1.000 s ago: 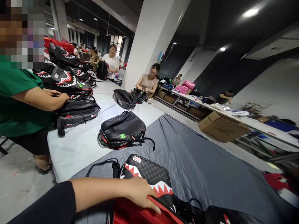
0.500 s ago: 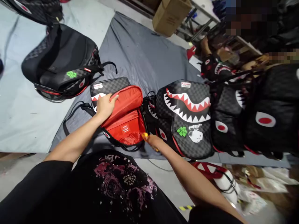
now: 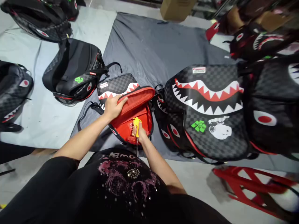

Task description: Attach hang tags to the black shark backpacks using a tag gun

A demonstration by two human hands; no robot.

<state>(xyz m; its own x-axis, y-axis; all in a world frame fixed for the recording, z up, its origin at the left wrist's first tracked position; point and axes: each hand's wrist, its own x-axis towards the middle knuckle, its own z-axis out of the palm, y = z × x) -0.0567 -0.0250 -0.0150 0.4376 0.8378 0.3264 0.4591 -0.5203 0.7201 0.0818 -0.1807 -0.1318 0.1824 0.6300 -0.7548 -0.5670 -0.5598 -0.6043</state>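
An unzipped backpack (image 3: 116, 84) with a grey checkered front, a printed shark mouth and a red lining lies in front of me. My left hand (image 3: 114, 108) grips the edge of its front flap (image 3: 137, 99), holding it folded back, thumb over the red inner side. My right hand (image 3: 141, 132) is closed around a yellow-handled tool (image 3: 136, 122) over the red interior. A thin dark or metal part points down from it toward my body; its exact kind is unclear. The backpack's bottom lining is partly hidden by my right hand.
Close on the right stands a row of shark-print backpacks (image 3: 217, 124). More backpacks (image 3: 72, 68) sit on the left, on the pale cloth (image 3: 91, 28). A cardboard box (image 3: 177, 11) is at the back, a red stool (image 3: 254, 186) at lower right. Someone's arm shows far right.
My right hand has moved left and up from the backpack's right rim to over its interior, with the yellow tool turned more upright. My left hand keeps the flap. The camera view has shifted.
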